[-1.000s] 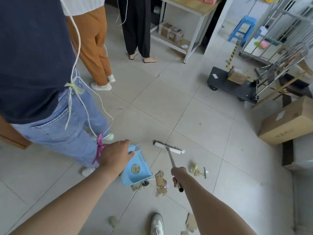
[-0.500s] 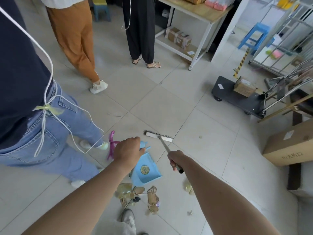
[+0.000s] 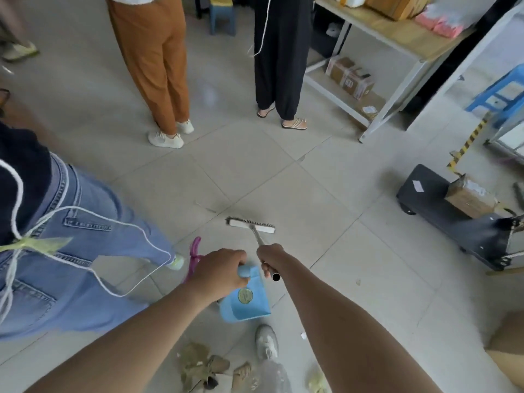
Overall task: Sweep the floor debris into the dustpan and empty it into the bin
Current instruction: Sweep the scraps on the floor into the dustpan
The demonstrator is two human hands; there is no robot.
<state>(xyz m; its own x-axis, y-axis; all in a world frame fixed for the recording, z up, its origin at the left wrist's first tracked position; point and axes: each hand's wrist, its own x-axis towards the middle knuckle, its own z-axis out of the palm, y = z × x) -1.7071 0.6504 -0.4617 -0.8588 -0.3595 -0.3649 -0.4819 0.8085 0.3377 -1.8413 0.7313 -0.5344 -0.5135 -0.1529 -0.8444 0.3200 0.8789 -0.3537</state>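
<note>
My left hand point(image 3: 219, 269) grips the handle of a light blue dustpan point(image 3: 246, 303), whose pan hangs open end down over the floor. My right hand point(image 3: 271, 258) holds the metal handle of a small broom; its white brush head point(image 3: 251, 223) rests out in front on the tiles. Debris point(image 3: 204, 364) of crumpled paper, brown paper cups and a clear plastic bit lies on the floor near my feet, below the dustpan. No bin is in view.
A person in blue jeans point(image 3: 71, 251) stands close on my left with a white cord hanging. Two more people point(image 3: 158, 66) stand ahead. A shelf table point(image 3: 377, 52) is at the back right, a black cart point(image 3: 453, 219) with a box at right. My shoe point(image 3: 266, 340) shows.
The view has swung upward and forward, so the debris now sits lower in frame, near my feet. Both hands have drawn closer together, still holding the dustpan and broom.
</note>
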